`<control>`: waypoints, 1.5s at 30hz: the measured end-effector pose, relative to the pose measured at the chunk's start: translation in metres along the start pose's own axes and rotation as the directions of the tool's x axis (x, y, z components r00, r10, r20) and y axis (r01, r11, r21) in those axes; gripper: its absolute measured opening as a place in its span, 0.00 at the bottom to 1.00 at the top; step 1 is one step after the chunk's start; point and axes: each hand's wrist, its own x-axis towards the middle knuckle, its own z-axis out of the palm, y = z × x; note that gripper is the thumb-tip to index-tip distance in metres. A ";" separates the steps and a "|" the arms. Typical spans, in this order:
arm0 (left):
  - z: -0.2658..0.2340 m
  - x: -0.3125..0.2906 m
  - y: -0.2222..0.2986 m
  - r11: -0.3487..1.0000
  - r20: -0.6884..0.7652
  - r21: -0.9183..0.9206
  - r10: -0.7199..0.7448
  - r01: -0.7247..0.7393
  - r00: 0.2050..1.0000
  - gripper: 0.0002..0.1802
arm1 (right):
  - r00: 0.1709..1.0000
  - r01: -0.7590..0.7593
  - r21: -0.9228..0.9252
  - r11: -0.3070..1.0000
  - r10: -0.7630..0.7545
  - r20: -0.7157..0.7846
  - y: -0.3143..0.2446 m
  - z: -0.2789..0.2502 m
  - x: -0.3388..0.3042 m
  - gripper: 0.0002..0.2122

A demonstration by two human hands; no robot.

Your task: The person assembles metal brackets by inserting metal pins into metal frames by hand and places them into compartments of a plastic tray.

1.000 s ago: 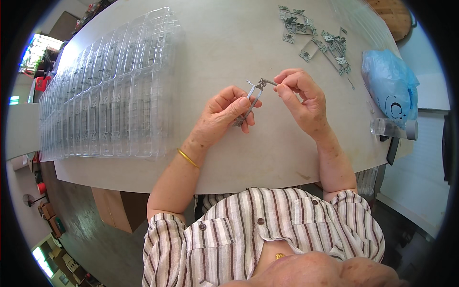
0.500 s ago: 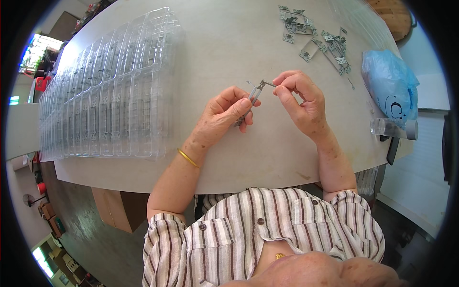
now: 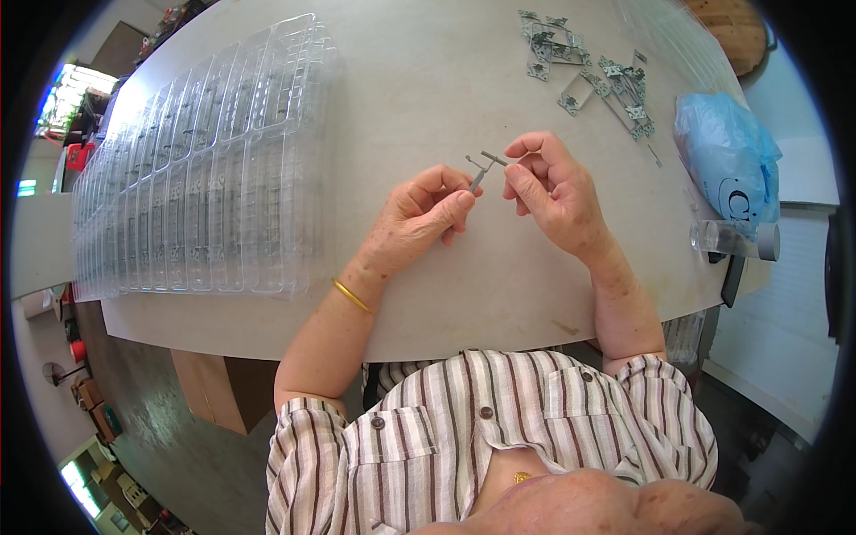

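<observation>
2 hands on 1 small grey metal bracket piece (image 3: 482, 168) — held in the air above the pale round-edged table (image 3: 428, 89).
Left hand (image 3: 419, 218) pinches its lower stem, right hand (image 3: 548, 187) pinches the crossbar end; both grips closed on it. Judgement: keep fingertips near the joint, twist gently — thin metal likely bends.

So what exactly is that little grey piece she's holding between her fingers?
The small grey piece looks like thin metal, though that is hard to tell: a slim stem with a short crossbar at its top, roughly T-shaped. It is held above the pale table, tilted. The left hand pinches the stem's lower end; the right hand grips one end of the crossbar with its fingertips. Finer detail is too small to see.
</observation>
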 end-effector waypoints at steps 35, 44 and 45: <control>-0.005 0.000 0.002 0.945 -0.022 -0.327 0.002 -0.010 1.000 0.07 | 0.977 -0.195 0.147 0.970 0.178 0.120 0.002 -0.007 0.004 0.05; -0.007 0.001 -0.001 0.969 -0.003 -0.242 0.041 -0.041 0.999 0.07 | 0.980 -0.177 0.092 0.980 0.167 0.108 0.005 -0.006 0.004 0.06; -0.006 0.001 -0.001 0.970 -0.004 -0.242 0.041 -0.041 0.999 0.07 | 0.980 -0.177 0.092 0.980 0.166 0.109 0.004 -0.006 0.004 0.06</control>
